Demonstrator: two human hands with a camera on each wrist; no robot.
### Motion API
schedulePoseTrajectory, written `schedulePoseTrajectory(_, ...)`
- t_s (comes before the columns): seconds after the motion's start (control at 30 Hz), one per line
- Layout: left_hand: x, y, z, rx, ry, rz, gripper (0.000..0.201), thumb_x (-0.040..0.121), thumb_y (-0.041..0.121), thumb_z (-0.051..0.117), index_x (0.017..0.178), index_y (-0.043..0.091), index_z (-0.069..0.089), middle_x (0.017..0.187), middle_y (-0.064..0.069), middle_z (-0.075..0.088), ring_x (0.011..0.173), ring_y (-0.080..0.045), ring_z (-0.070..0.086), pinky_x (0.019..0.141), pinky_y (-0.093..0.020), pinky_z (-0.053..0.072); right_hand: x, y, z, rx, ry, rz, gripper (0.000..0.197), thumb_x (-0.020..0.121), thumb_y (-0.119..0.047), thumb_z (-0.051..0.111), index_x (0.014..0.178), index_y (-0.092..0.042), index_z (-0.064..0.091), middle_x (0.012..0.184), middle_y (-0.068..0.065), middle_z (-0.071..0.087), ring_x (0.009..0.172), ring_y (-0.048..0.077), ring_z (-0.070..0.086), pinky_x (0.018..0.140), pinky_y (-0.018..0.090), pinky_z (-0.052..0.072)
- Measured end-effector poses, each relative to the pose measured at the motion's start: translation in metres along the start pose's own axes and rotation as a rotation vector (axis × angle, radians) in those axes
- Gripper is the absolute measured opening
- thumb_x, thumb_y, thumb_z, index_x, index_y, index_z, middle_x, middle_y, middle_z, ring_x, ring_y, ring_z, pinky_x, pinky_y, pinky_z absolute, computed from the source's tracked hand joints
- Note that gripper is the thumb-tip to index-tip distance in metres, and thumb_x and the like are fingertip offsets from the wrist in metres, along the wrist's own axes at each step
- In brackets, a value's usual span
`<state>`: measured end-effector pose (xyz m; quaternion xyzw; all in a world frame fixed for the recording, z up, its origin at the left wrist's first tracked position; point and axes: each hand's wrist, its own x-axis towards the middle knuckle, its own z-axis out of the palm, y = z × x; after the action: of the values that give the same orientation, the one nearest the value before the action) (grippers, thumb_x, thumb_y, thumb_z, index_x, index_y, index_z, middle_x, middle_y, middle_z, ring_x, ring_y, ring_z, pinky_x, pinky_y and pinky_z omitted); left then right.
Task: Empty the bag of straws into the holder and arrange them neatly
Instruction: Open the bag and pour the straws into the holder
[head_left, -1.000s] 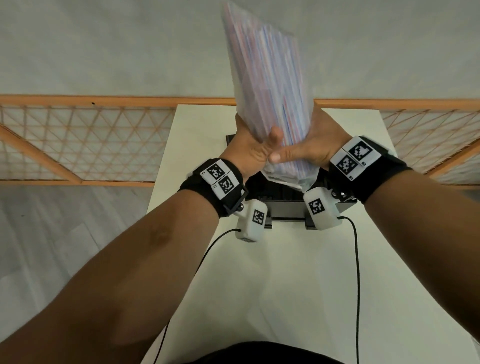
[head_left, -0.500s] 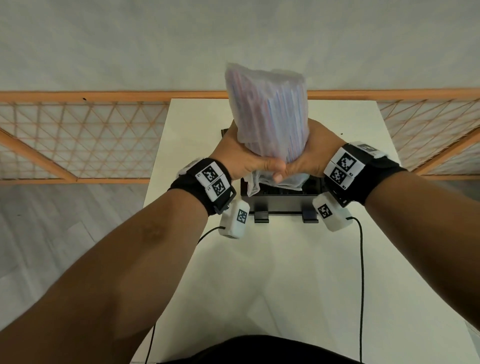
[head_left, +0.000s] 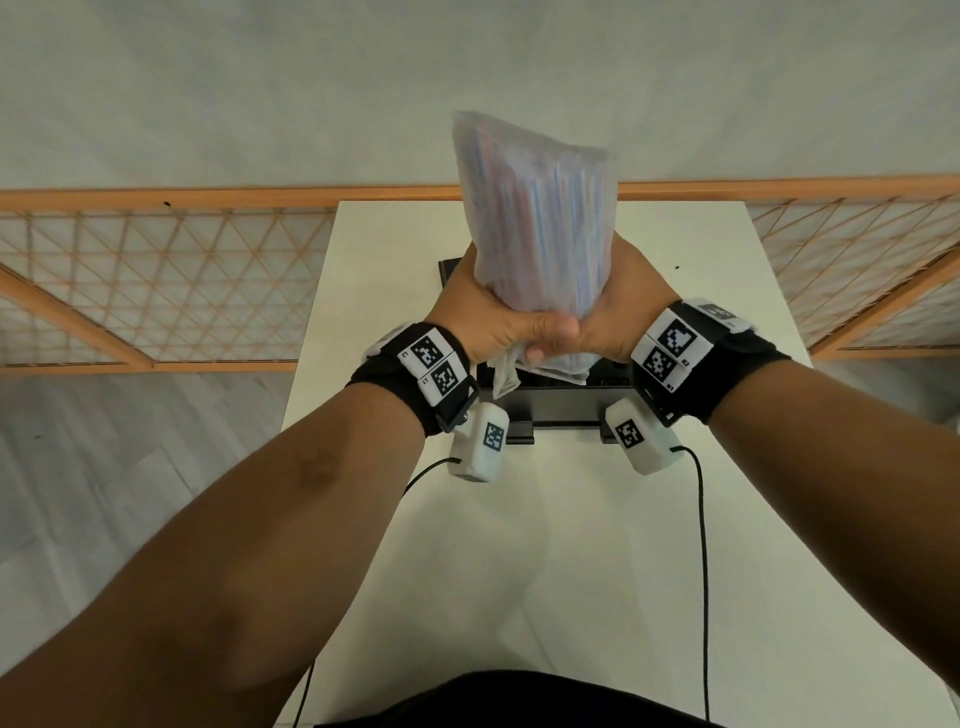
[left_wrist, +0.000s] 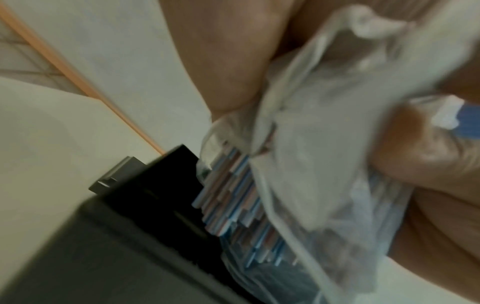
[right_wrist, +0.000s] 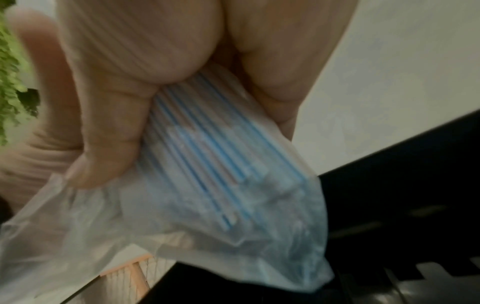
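A clear plastic bag (head_left: 537, 218) full of striped straws stands upright, mouth down, over the black holder (head_left: 563, 402) on the white table (head_left: 519, 545). My left hand (head_left: 485, 312) and right hand (head_left: 615, 312) grip the bag's lower part from both sides, thumbs meeting in front. In the left wrist view, straw ends (left_wrist: 231, 197) poke out of the bag's (left_wrist: 324, 164) open mouth toward the holder (left_wrist: 145, 205). The right wrist view shows blue-striped straws (right_wrist: 207, 156) inside the bag's crumpled mouth above the holder (right_wrist: 389, 205).
An orange lattice railing (head_left: 156, 280) runs behind the table on both sides. Black cables (head_left: 702, 545) trail from the wrist cameras across the table toward me. The grey floor (head_left: 78, 441) lies to the left.
Both hands have lowered the bag toward the holder and regripped it near its mouth; it now stands more upright than a second ago.
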<state>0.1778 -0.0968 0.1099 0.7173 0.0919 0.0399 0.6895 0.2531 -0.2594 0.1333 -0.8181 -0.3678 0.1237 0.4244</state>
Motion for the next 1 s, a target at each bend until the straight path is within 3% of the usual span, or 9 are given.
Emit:
schedulePoseTrajectory(0.13, -0.008, -0.004, -0.009, 0.080, -0.058, -0.013, 0.113, 0.037, 0.034, 0.103, 0.136, 0.018, 0.052, 0.131, 0.004, 0.065, 0.128, -0.012, 0.056, 0.103, -0.043, 0.053, -0.008, 0.013, 0.002, -0.010, 0.011, 0.060, 0.118, 0.037, -0.043, 0.098, 0.139, -0.020, 0.043, 0.123, -0.016, 0.054, 0.116, 0.002, 0.049, 0.088, -0.001, 0.033)
schedulePoseTrajectory(0.27, -0.012, -0.011, -0.026, 0.042, -0.109, 0.021, 0.108, 0.049, 0.021, 0.102, 0.142, 0.013, 0.048, 0.139, -0.007, 0.060, 0.133, -0.023, 0.054, 0.104, -0.053, 0.050, -0.017, 0.018, -0.007, 0.027, -0.021, 0.135, 0.113, 0.039, -0.040, 0.099, 0.137, -0.026, 0.045, 0.127, -0.010, 0.060, 0.116, 0.009, 0.059, 0.095, 0.034, 0.053)
schedulePoseTrajectory(0.33, -0.015, -0.008, -0.027, 0.013, -0.104, 0.030, 0.093, 0.052, 0.009, 0.098, 0.134, 0.006, 0.056, 0.131, -0.012, 0.066, 0.126, -0.023, 0.061, 0.103, -0.052, 0.052, -0.018, 0.015, -0.010, 0.034, -0.009, 0.143, 0.114, 0.038, -0.046, 0.097, 0.137, -0.025, 0.044, 0.127, -0.008, 0.060, 0.115, 0.011, 0.060, 0.094, 0.041, 0.054)
schedulePoseTrajectory(0.43, -0.012, 0.003, -0.020, 0.030, -0.077, 0.026, 0.083, 0.046, 0.016, 0.099, 0.121, 0.007, 0.066, 0.117, -0.008, 0.074, 0.115, -0.021, 0.068, 0.098, -0.051, 0.055, -0.013, 0.007, -0.013, -0.015, -0.023, 0.099, 0.121, 0.041, -0.050, 0.096, 0.143, -0.026, 0.037, 0.136, -0.010, 0.054, 0.126, 0.009, 0.051, 0.103, 0.034, 0.044)
schedulePoseTrajectory(0.57, -0.006, 0.011, -0.018, 0.038, -0.148, 0.074, 0.089, 0.050, 0.013, 0.099, 0.130, 0.007, 0.059, 0.125, -0.010, 0.069, 0.124, -0.023, 0.062, 0.103, -0.052, 0.051, -0.007, 0.004, -0.016, -0.102, -0.068, 0.080, 0.108, 0.043, -0.050, 0.097, 0.136, -0.027, 0.046, 0.127, -0.005, 0.057, 0.116, 0.011, 0.053, 0.097, 0.032, 0.046)
schedulePoseTrajectory(0.7, -0.006, 0.012, -0.018, 0.000, -0.222, 0.089, 0.088, 0.053, 0.010, 0.097, 0.132, 0.005, 0.057, 0.128, -0.015, 0.066, 0.126, -0.030, 0.060, 0.104, -0.055, 0.049, -0.005, 0.009, -0.010, -0.054, -0.030, 0.122, 0.135, 0.033, -0.061, 0.094, 0.146, -0.025, 0.029, 0.141, -0.008, 0.045, 0.130, 0.012, 0.044, 0.105, 0.033, 0.040)
schedulePoseTrajectory(0.83, -0.006, 0.014, -0.013, -0.027, -0.183, 0.100, 0.087, 0.053, 0.016, 0.097, 0.129, 0.001, 0.058, 0.125, -0.019, 0.066, 0.123, -0.034, 0.061, 0.101, -0.062, 0.049, -0.005, 0.000, -0.010, -0.021, -0.079, 0.073, 0.117, 0.042, -0.038, 0.099, 0.139, -0.031, 0.034, 0.127, -0.026, 0.046, 0.113, -0.014, 0.045, 0.088, 0.002, 0.036)
schedulePoseTrajectory(0.9, -0.006, 0.015, -0.014, -0.014, -0.177, 0.109, 0.090, 0.053, 0.016, 0.097, 0.132, 0.001, 0.056, 0.126, -0.016, 0.066, 0.124, -0.031, 0.061, 0.103, -0.059, 0.049, -0.004, -0.001, -0.010, -0.033, -0.108, 0.083, 0.112, 0.042, -0.043, 0.098, 0.139, -0.030, 0.042, 0.124, -0.022, 0.053, 0.111, -0.010, 0.051, 0.090, 0.006, 0.039)
schedulePoseTrajectory(1.0, -0.009, 0.017, -0.017, -0.034, -0.188, 0.114, 0.095, 0.052, 0.022, 0.099, 0.134, 0.001, 0.054, 0.129, -0.017, 0.065, 0.126, -0.031, 0.060, 0.106, -0.057, 0.047, -0.003, -0.001, -0.011, -0.040, -0.040, 0.074, 0.127, 0.032, -0.063, 0.094, 0.140, -0.027, 0.039, 0.135, -0.009, 0.053, 0.123, 0.006, 0.051, 0.102, 0.027, 0.046)
